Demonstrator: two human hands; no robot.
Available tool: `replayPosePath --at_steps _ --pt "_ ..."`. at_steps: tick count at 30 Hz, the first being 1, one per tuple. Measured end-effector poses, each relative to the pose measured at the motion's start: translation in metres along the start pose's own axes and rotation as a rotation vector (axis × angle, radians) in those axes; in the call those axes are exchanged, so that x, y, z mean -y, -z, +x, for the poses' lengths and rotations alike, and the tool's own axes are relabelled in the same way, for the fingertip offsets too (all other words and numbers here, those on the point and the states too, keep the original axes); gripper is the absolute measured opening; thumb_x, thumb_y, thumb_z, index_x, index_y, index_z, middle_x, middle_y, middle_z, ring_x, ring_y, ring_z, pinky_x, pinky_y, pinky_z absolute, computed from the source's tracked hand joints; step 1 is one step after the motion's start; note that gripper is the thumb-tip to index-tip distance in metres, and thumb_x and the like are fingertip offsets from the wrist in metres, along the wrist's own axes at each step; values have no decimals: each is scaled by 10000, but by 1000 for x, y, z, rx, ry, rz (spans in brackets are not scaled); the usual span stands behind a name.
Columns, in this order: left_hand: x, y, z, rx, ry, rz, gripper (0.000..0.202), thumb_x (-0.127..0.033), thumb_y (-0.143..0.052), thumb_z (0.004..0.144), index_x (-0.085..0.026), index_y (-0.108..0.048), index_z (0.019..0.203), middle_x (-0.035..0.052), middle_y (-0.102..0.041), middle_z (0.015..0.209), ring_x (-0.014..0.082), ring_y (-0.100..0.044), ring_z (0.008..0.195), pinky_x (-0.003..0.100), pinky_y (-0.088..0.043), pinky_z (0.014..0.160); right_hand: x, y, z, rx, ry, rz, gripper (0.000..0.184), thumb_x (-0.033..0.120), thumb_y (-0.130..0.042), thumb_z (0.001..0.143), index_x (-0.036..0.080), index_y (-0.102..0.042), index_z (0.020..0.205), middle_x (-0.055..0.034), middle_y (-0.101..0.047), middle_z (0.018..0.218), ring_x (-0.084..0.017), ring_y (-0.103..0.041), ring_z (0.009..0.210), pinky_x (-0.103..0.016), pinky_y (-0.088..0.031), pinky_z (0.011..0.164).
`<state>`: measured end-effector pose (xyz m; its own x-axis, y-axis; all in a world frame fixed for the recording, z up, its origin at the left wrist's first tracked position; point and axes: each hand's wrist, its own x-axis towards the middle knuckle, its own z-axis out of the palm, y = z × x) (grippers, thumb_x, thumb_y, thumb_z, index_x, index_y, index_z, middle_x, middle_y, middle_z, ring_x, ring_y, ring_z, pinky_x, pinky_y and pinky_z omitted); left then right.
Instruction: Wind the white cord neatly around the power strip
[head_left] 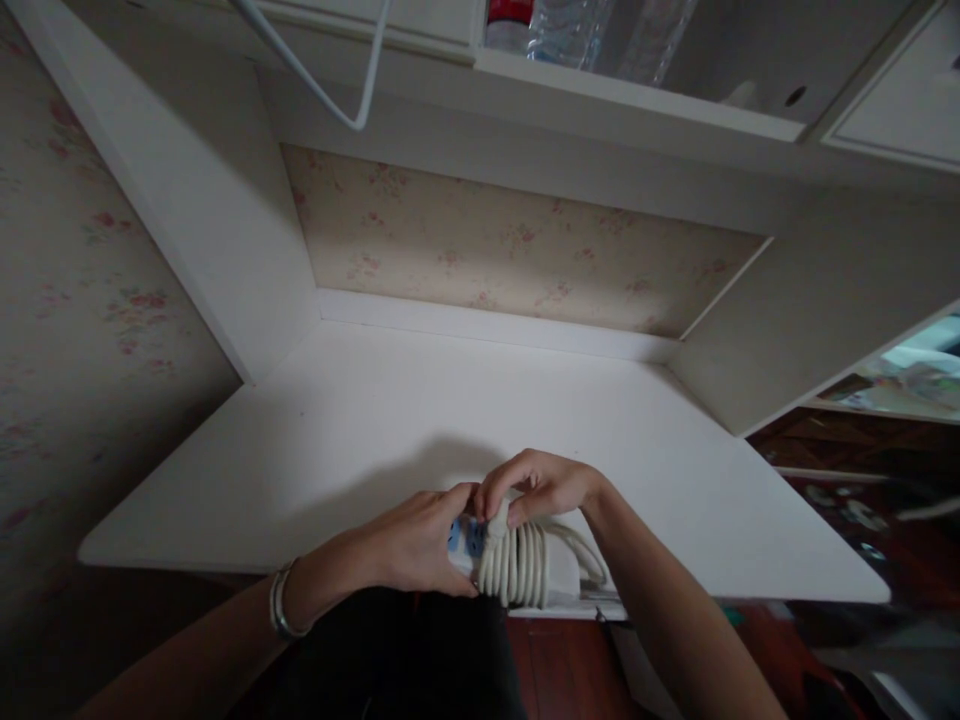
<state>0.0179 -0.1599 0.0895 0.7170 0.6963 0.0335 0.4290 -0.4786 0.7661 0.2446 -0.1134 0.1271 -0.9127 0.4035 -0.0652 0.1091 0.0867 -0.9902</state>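
A white power strip [561, 568] with blue sockets is at the front edge of the white desk. Its cream cord [531, 565] is wound round the body in several turns, and a loose loop sticks out at the right. My left hand [424, 540] grips the strip's left end, thumb below and fingers above. Between the fingers and thumb of my right hand [536, 485] is the plug [498, 520] at the cord's end, held over the strip beside the sockets.
The white desk [465, 390] has side panels left and right and floral wallpaper behind. Overhead, a shelf [637, 95] holds plastic bottles [570, 30], and a white bent rod [360, 120] hangs down. Dark red floor [574, 665] shows below the desk's front edge.
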Motion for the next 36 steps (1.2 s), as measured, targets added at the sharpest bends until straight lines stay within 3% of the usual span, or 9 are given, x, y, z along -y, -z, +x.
replayPosePath --at_steps 4,8,11,14,18,23,26,32,36 --pt "-4 -2 1 -56 26 -95 801 -327 -800 542 -236 -442 1253 49 -650 1099 233 -639 945 308 -510 756 -30 -4 -1 -174 58 207 256 315 -752 714 156 -724 913 -86 -687 997 -201 -627 983 -371 -458 893" --pt "-2 -9 0 -78 1 -73 947 -279 -760 597 -257 -290 1419 51 -651 1140 232 -651 953 321 -533 778 -57 -13 -1 -335 -22 426 292 301 -786 666 136 -724 899 -70 -707 914 -172 -655 829 -332 -486 816" --pt "4 -14 -1 -68 -52 0 825 -254 -714 648 -298 -374 1399 32 -665 1124 228 -661 921 330 -543 784 -68 -19 0 -432 -56 509 297 296 -802 643 134 -725 880 -64 -716 863 -161 -659 764 -306 -491 767" --pt "12 -19 0 -95 -121 19 750 -243 -718 657 -316 -451 1354 42 -625 1221 233 -634 1018 352 -519 879 -73 -21 2 -498 -63 510 301 304 -816 621 152 -728 866 -50 -712 868 -148 -650 758 -283 -481 746" --pt "20 -23 4 -129 -98 71 737 -241 -742 626 -291 -488 1316 48 -643 1182 225 -643 980 347 -520 861 -77 -16 1 -597 -89 416 328 366 -780 670 148 -723 909 -34 -690 810 -134 -618 726 -280 -463 733" --pt "26 -23 5 -222 -8 112 691 -276 -738 632 -261 -494 1278 59 -646 1177 227 -648 957 352 -514 852 -80 -9 -9 -1026 14 465 355 514 -678 742 159 -683 743 -28 -652 782 -125 -575 691 -276 -444 719" --pt "32 -23 5 -262 -32 113 693 -275 -727 658 -267 -473 1303 53 -645 1180 214 -648 961 332 -516 853 -83 -20 -17 -1203 -32 482 338 512 -678 737 175 -650 727 -19 -633 742 -142 -568 671 -268 -434 655" --pt "42 -27 8 -336 -65 128 667 -253 -731 686 -246 -473 1301 70 -627 1209 221 -627 1020 360 -509 909 -90 -64 -20 -1271 5 507 330 444 -660 784 242 -585 1034 -37 -655 1044 -192 -605 846 -290 -462 696" --pt "37 -22 9 -343 -84 126 660 -247 -712 715 -254 -452 1322 78 -609 1237 228 -602 1073 390 -496 940 -87 -69 -19 -1333 -13 436 407 372 -773 681 212 -592 1008 -68 -664 1039 -204 -606 824 -290 -473 646"
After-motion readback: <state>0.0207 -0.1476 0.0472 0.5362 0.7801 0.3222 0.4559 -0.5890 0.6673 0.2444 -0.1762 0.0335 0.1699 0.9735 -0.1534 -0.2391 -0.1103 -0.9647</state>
